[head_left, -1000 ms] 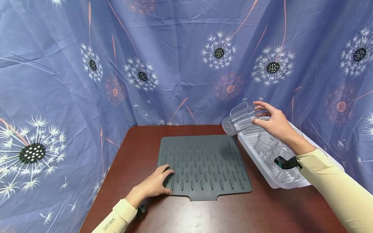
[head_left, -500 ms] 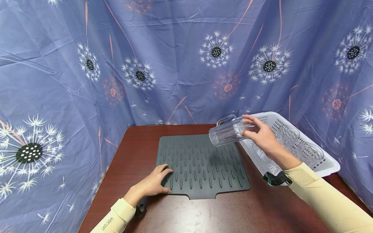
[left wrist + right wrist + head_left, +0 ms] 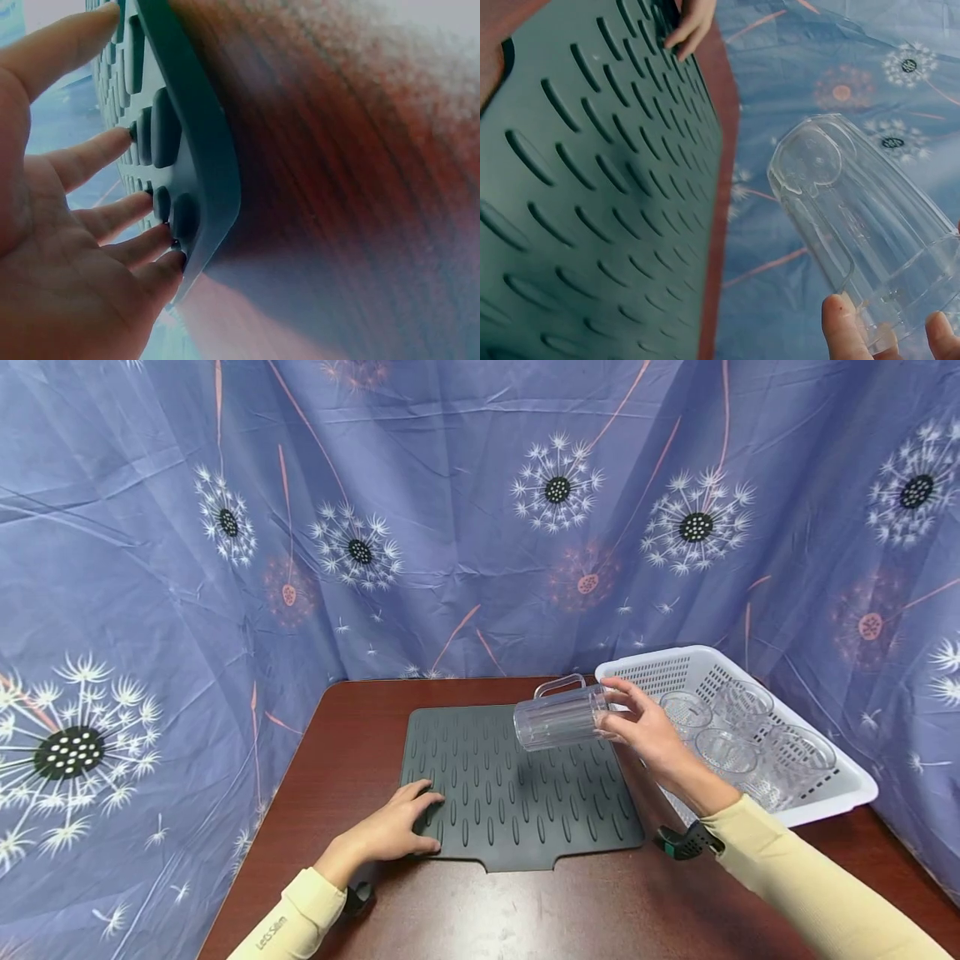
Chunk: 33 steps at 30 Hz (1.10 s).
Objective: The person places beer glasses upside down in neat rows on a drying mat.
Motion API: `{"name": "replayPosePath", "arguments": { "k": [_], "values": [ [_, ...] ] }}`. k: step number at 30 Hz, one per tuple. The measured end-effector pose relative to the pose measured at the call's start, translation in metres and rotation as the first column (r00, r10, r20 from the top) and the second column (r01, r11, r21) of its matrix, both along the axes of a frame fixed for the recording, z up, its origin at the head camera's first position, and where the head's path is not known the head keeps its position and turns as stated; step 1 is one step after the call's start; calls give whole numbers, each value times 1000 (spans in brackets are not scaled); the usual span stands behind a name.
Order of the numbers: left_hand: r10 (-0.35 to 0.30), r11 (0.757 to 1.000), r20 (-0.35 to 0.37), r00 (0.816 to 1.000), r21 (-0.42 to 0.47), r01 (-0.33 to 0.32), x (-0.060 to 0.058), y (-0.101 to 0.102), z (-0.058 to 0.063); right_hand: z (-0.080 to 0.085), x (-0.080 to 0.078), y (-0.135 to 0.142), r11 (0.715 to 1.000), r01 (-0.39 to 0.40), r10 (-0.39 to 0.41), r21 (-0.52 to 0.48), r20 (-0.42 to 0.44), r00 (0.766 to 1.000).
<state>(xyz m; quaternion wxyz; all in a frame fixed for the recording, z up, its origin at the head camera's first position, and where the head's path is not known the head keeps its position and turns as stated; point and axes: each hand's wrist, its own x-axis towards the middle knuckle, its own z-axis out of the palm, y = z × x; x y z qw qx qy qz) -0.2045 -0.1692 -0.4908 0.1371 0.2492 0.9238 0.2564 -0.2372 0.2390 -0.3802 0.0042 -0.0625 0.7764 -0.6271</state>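
Observation:
A clear, ridged mug (image 3: 558, 720) hangs tilted nearly on its side above the right part of a dark grey drying mat (image 3: 480, 785). My right hand (image 3: 645, 727) grips one end of it between thumb and fingers, and the mug's other end points left. Its handle (image 3: 558, 683) shows along the far side; the right wrist view has the mug (image 3: 855, 217) close up, with fingertips at its lower end. My left hand (image 3: 393, 827) rests on the mat's near left corner. In the left wrist view the left hand's fingertips (image 3: 112, 146) touch the raised ribs, spread apart.
A white perforated basket (image 3: 855, 797) stands right of the mat, with several clear glass-like vessels (image 3: 727, 750) in it. The reddish-brown table (image 3: 352, 735) surrounds the mat. A blue dandelion-print cloth (image 3: 450, 527) hangs behind and at the sides.
My right hand has carried the mug left and down, from beside the basket to above the mat, turning it closer to horizontal. My left hand stays at the mat's corner.

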Motion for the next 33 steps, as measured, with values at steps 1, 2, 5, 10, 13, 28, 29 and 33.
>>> {"name": "replayPosePath", "arguments": {
  "k": [1, 2, 5, 10, 13, 28, 29, 33],
  "values": [
    [1, 1000, 6, 1000, 6, -1, 0, 0, 1, -2, 0, -2, 1000, -2, 2, -6, 11, 1000],
    [4, 1000, 13, 1000, 11, -4, -1, -1, 1, -5, 0, -4, 1000, -5, 5, -10, 20, 1000],
    [4, 1000, 29, 1000, 25, -5, -1, -1, 4, -12, 1, -9, 1000, -15, 15, -23, 37, 999],
    [15, 999, 39, 999, 29, -16, 0, 1, 6, -24, 4, -14, 999, -30, 32, -31, 57, 998],
    [38, 999, 25, 999, 33, -39, -1, 3, 7, -29, 3, -17, 999, -31, 33, -42, 58, 998],
    [125, 988, -44, 991, 93, -121, -2, 26, 19, -53, 4, -27, 988, -67, 78, -140, 74, 994],
    [128, 987, -39, 991, 102, -123, -2, 27, 19, -54, 4, -27, 987, -65, 77, -145, 81, 994],
    [136, 982, -24, 990, 138, -132, -6, 34, 20, -59, 5, -31, 986, -62, 81, -157, 115, 990]
  ]
}}
